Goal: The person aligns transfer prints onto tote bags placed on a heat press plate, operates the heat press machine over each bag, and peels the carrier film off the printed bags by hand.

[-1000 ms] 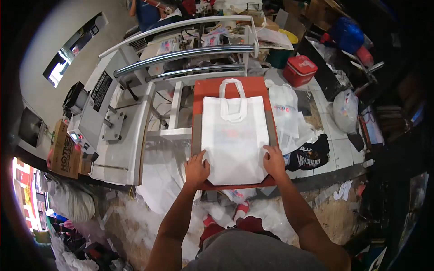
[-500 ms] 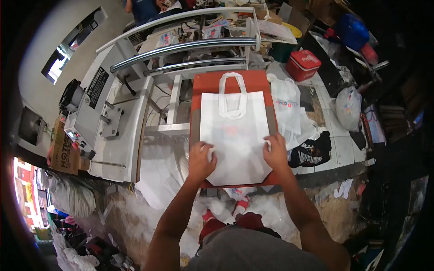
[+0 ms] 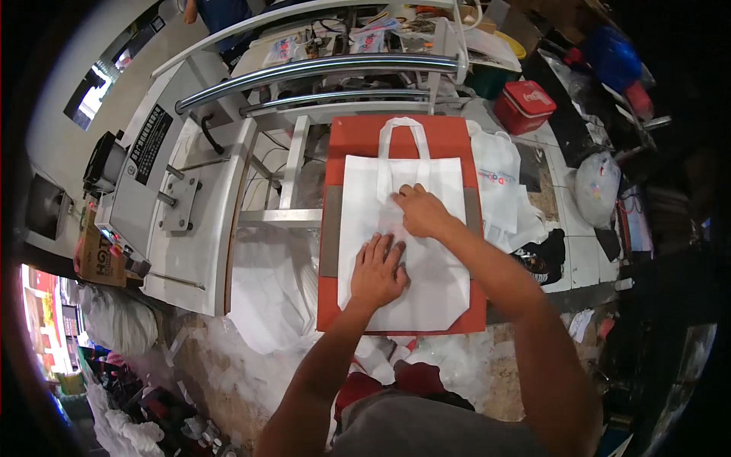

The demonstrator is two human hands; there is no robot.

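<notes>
White tote bag [image 3: 438, 286] lies flat on a red board [image 3: 455, 135], its looped handle [image 3: 404, 122] pointing away from the body. My left hand [image 3: 378, 270] rests palm-down near the bag's middle, fingers spread a little apart, gripping nothing that I can see. My right hand [image 3: 422, 212] is beyond it and further right, at the lower ends of the handle, fingers bent; from my head view I cannot tell whether they pinch material or only press. Between the hands I note a faint pinkish patch, print or film unclear. A grey-brown strip [image 3: 330, 232] shows along the bag's left edge. Left of the board I log a pale metal press machine [image 3: 194, 263], with steel rods [image 3: 320, 68] running across beyond. Just right of the board: a printed white bag [image 3: 493, 206]; further out, a red cooler box [image 3: 524, 108] and a black lettered cloth [image 3: 550, 257].
</notes>
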